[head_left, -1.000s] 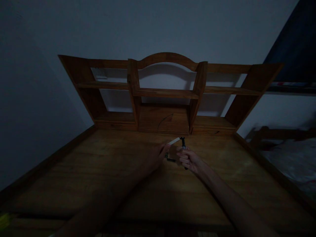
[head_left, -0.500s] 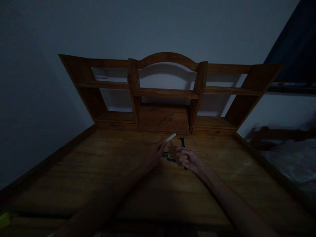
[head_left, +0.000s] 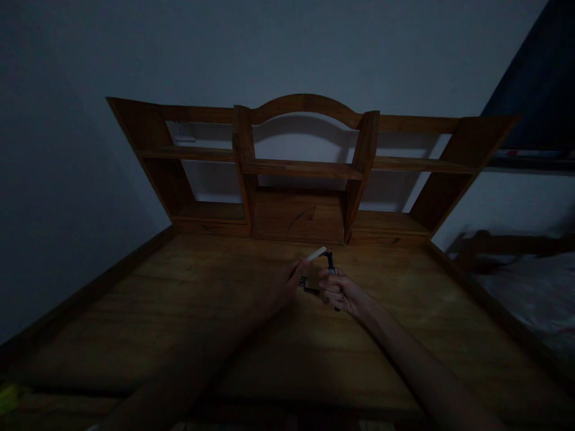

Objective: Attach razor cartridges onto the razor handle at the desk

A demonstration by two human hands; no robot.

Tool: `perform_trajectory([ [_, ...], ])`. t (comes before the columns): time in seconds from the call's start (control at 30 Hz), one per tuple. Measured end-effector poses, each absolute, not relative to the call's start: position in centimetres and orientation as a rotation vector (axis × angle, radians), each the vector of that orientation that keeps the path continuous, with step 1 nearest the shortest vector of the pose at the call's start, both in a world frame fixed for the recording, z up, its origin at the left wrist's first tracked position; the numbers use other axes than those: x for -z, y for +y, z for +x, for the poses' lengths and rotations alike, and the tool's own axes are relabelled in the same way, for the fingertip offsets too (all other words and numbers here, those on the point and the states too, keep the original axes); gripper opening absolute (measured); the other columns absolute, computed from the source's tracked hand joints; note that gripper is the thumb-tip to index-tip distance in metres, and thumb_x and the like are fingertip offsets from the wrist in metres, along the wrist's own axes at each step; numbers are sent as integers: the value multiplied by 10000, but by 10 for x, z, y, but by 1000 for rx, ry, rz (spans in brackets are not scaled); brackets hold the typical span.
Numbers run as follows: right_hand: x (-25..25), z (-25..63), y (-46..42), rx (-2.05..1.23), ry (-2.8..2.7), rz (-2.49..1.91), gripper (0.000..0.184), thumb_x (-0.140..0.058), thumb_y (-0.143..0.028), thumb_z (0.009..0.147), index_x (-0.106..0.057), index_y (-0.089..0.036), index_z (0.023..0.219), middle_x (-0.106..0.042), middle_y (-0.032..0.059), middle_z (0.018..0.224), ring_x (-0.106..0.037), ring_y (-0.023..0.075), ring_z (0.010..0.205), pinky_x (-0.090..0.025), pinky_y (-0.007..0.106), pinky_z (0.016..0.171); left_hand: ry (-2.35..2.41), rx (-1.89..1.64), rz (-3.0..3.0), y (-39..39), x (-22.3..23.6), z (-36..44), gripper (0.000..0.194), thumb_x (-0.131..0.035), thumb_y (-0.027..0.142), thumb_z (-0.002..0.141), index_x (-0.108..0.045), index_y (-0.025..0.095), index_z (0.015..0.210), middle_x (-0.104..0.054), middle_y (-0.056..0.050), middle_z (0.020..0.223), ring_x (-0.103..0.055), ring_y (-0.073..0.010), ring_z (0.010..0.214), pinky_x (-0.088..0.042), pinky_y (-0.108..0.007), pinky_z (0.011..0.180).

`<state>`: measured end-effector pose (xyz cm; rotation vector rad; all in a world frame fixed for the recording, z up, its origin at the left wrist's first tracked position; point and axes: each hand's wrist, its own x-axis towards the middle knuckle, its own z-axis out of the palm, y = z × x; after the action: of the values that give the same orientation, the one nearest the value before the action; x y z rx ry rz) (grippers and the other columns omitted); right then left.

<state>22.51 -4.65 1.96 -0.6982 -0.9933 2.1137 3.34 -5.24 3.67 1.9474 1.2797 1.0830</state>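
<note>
My left hand (head_left: pixel 290 280) is closed around a short, thin white stick (head_left: pixel 317 254), which points up and to the right. My right hand (head_left: pixel 338 291) grips a dark-handled tool (head_left: pixel 331 261) upright, its small head sticking out above my fist; the dim light hides its exact kind. The stick's tip meets the tool's head, or overlaps it from this angle. Between and below my hands, small black pieces (head_left: pixel 309 290) lie on the wooden desk (head_left: pixel 215 287), partly covered by my fingers.
At the back of the desk stands a wooden shelf unit (head_left: pixel 305 170) with several compartments and low drawers, against a pale wall (head_left: pixel 287 48). A yellow thing (head_left: pixel 8 400) shows at the lower left edge. Pale, crumpled material (head_left: pixel 534 287) lies beyond the desk's right side.
The white stick has moved slightly right, bringing its tip to the tool's head. The tool's head has tilted a little left; both hands keep their hold.
</note>
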Motion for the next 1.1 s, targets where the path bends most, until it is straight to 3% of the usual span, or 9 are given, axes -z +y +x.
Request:
perform_trajectory([
  [0.23, -17, 225, -45, -2081, -1011, -737, 234, -665, -164, 666, -493, -196, 822, -237, -146, 435, -125, 26, 328, -96, 145, 285, 1328, -1106, 1916, -49, -33, 34, 529, -273, 542, 917, -610, 153, 794, -557, 3, 664, -494, -136, 609, -364, -251, 585],
  [0.57, -19, 225, -46, -2071, -1043, -762, 247, -674, -187, 666, -475, -203, 811, -233, -146, 441, -139, 30, 329, -125, 144, 279, 1309, -1086, 1957, -51, -33, 36, 511, -273, 523, 923, -643, 172, 950, -625, -22, 772, -547, -159, 697, -405, -265, 665],
  [1.1, -24, 221, -52, -2032, -1035, -747, 259, -680, -201, 661, -471, -204, 814, -238, -147, 440, -161, 30, 331, -125, 140, 294, 1290, -1126, 1901, -53, -34, 34, 511, -288, 535, 914, -633, 163, 856, -610, -17, 731, -525, -155, 668, -397, -256, 637],
])
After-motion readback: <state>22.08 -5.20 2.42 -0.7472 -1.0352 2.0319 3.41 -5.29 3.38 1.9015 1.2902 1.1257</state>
